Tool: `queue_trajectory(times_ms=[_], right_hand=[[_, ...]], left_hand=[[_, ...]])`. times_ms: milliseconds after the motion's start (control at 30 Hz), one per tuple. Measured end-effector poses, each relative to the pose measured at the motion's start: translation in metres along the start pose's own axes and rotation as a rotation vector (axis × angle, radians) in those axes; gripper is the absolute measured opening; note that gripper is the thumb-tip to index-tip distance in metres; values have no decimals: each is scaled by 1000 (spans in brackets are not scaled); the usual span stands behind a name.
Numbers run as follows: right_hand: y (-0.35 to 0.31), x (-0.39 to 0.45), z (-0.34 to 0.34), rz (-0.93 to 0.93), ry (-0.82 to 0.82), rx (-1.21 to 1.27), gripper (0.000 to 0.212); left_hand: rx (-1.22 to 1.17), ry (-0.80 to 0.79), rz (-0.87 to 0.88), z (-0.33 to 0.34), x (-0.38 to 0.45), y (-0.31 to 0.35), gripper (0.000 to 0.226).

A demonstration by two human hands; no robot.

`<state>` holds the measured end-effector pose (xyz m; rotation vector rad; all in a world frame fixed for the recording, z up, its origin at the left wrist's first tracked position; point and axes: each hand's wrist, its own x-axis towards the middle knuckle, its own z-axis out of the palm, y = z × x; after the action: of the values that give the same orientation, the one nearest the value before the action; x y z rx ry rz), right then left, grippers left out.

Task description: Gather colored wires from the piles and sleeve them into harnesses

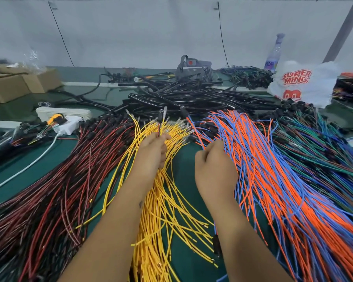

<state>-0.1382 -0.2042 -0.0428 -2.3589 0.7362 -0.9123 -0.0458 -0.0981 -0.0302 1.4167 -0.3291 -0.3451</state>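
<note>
We see cardboard boxes [14,84] at far left on the green counter [183,159], w/ a white power strip [63,113] just in front. At back right there's a white plastic bag [302,82] w/ red print, a clear bottle [274,52] behind it, and a grey device [194,68] near back centre.

Glossy black tubing [192,96], matt cardboard boxes [12,86]
</note>
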Motion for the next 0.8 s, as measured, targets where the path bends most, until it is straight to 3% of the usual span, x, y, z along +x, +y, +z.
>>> queue_trajectory(times_ms=[133,367,600,800], right_hand=[[-5,-3,-2,-24,13,172,8],[-9,-9,6,-97,-95,298,5],[-13,-12,8,-132,-338,262,5],[-14,-14,9,-146,-386,314,10]], left_hand=[[-5,34,129,-2,-3,-1,28],[-209,-24,24,-1,2,3,25],[-214,33,83,2,-2,3,19],[77,104,122,2,-5,-1,33]])
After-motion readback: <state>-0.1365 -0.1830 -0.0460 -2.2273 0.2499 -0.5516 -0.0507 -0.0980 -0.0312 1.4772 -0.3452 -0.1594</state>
